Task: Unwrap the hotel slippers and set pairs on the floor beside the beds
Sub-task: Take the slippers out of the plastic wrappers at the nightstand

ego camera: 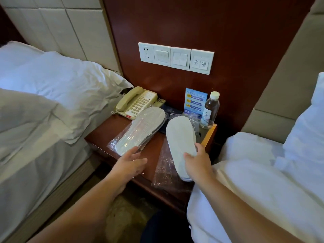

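Slippers: one wrapped pair (141,130) under open left hand (130,164), one bare pair (181,142) gripped in right hand (198,163).

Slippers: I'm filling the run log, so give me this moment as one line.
right hand: holds unwrapped slippers | left hand: open, at wrapped slippers | empty wrapper: on nightstand | floor: none placed

Blue card (195,102), bottle label (206,118): print present, unreadable.
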Tool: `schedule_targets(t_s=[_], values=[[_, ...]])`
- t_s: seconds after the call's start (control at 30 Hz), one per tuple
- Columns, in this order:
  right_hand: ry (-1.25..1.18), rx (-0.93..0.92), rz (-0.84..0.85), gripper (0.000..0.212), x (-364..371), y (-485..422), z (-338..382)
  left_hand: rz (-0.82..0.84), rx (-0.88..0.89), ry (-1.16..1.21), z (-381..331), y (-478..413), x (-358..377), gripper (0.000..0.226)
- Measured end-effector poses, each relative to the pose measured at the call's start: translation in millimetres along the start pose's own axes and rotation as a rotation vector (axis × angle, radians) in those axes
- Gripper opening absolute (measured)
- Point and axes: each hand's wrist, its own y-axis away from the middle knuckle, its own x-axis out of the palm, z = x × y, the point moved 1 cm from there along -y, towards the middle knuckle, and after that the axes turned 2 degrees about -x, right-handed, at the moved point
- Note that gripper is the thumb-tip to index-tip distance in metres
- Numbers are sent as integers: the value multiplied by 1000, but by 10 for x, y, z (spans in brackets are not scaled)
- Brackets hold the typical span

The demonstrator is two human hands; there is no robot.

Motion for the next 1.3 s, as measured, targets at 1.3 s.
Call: schedule_targets(t_s=[1.3], values=[[-578, 250, 266, 20, 1586, 124, 1268, -223, 69, 69, 140, 421, -1670, 47]])
